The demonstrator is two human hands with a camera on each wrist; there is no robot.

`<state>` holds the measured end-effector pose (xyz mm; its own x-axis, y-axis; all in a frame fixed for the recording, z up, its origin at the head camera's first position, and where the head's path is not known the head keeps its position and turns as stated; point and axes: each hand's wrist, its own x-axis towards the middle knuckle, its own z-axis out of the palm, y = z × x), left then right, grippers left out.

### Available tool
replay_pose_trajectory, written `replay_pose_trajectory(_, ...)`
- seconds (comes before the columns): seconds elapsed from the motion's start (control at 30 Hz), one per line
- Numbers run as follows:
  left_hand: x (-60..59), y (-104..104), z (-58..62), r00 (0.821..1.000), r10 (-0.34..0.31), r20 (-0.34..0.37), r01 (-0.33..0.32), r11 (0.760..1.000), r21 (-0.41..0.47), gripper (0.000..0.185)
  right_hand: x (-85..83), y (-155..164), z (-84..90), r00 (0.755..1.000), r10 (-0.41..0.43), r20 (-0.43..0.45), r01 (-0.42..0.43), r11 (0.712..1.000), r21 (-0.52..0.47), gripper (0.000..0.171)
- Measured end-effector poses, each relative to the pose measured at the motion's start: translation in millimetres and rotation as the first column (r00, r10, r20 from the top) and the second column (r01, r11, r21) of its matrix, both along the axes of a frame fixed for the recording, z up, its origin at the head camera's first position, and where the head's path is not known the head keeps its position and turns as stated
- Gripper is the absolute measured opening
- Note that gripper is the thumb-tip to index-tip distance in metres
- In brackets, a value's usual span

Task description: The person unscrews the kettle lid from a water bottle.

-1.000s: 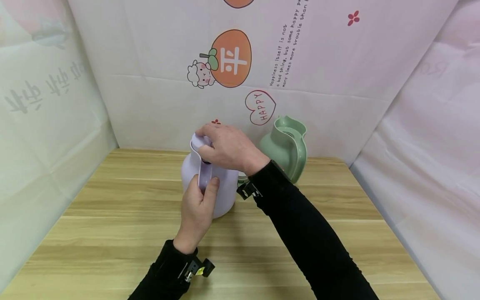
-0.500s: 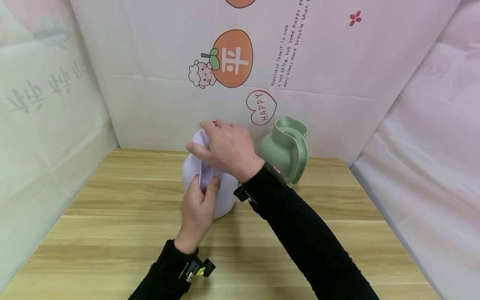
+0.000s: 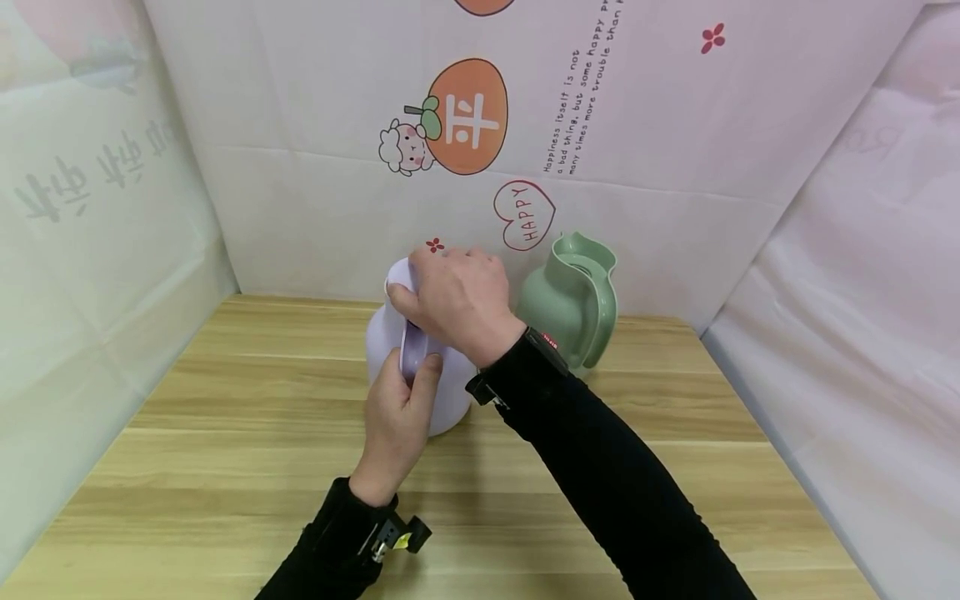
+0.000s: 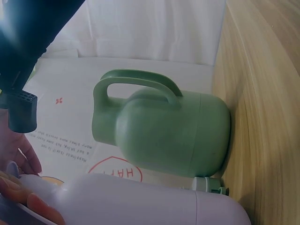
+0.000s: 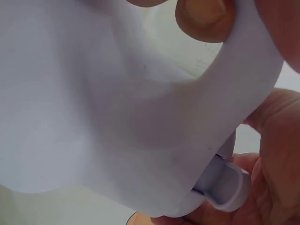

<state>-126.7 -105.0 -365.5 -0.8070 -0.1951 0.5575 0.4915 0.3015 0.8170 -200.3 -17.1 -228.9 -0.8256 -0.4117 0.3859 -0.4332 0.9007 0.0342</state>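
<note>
A lavender thermos jug (image 3: 450, 404) stands on the wooden table, slightly left of the middle. My left hand (image 3: 393, 421) grips its handle (image 3: 414, 354), the thumb lying along the near side. Over the jug's mouth, my right hand (image 3: 467, 302) has its fingers and thumb curled round the lid, which it mostly covers. From the right wrist view, the lid's press lever (image 5: 227, 185) juts out beside the right hand's palm. Behind and to the right stands a green thermos jug (image 3: 558, 304) with its mouth uncovered.
A green and white stopper (image 4: 208, 184) stands on the table (image 3: 622, 475) between the jugs. A printed white cloth (image 3: 322, 200) hangs right behind them, and pale cloth walls (image 3: 97, 275) rise on both sides.
My right hand loosens and spreads its fingers over the lavender jug's lid, then curls them round it again. My left hand keeps its hold on the handle.
</note>
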Motion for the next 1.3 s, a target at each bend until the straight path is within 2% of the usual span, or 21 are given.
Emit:
replay_pose_trajectory(0.43, -1.5, 1, -1.6, 1.000, 0.015, -0.014, -0.015, 1.000, -0.014, 0.021, -6.9, 6, -2.6, 0.995, 0.102, 0.014, -0.102, 0.994, -0.037, 0.027)
replay_pose_trajectory(0.73, -0.9, 1, -1.1, 1.000, 0.015, -0.006, -0.015, 1.000, -0.007, 0.022, -10.9, 9, -3.0, 0.982, 0.177, 0.070, -0.170, 0.981, -0.097, 0.035)
replay_pose_trajectory(1.3, -0.2, 2, -0.9, 1.000, 0.018, -0.014, -0.018, 1.000, -0.016, 0.021, -12.7, 11, -1.9, 0.967, 0.228, 0.115, -0.213, 0.968, -0.129, 0.033)
